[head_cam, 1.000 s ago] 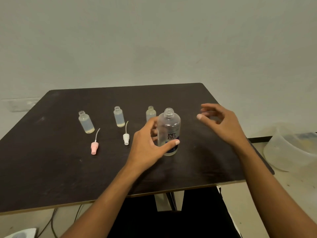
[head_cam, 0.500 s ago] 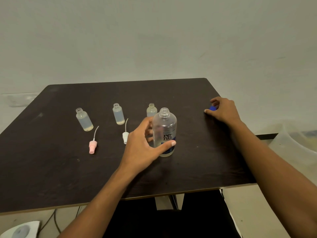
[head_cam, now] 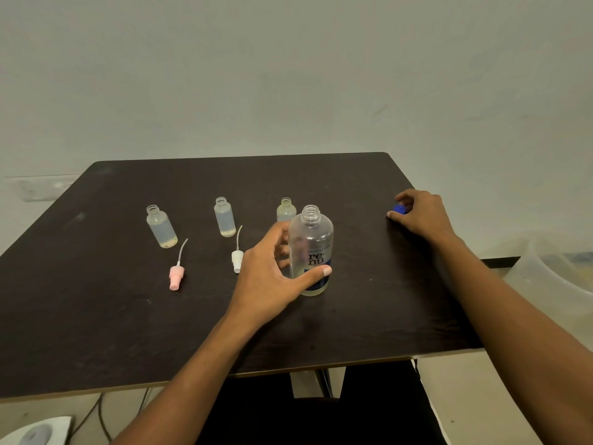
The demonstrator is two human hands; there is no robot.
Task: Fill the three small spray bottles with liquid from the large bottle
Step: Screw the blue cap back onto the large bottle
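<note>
Head view first, and it is the only one we have. Uncapping looks done: the large bottle point(head_cam: 310, 252) stands upright on the table point(head_cam: 96, 316) with its neck open. Our left hand point(head_cam: 269, 277) is wrapped round its lower half, thumb across the label. Our right hand point(head_cam: 420, 213) is curled over the blue cap point(head_cam: 399, 208) near the table's right edge, fingertips pinching it against the surface.

The left small bottle point(head_cam: 160, 228), middle small bottle point(head_cam: 224, 218) and right small bottle point(head_cam: 285, 211) stand open in a row behind. The right one is just behind our left hand and the large bottle. Each seems to hold only a shallow yellowish layer, so we judge that pouring has hardly begun and all three are left to fill. How much liquid the large bottle holds we cannot tell.

A pink spray head point(head_cam: 176, 276) and a white spray head point(head_cam: 237, 260) lie in front of the row, tubes pointing back. We see no third one; it may be hidden by our left hand. These heads sit close to the pouring path and could be knocked. A clear plastic tub point(head_cam: 552, 277) sits off the table to the right.
</note>
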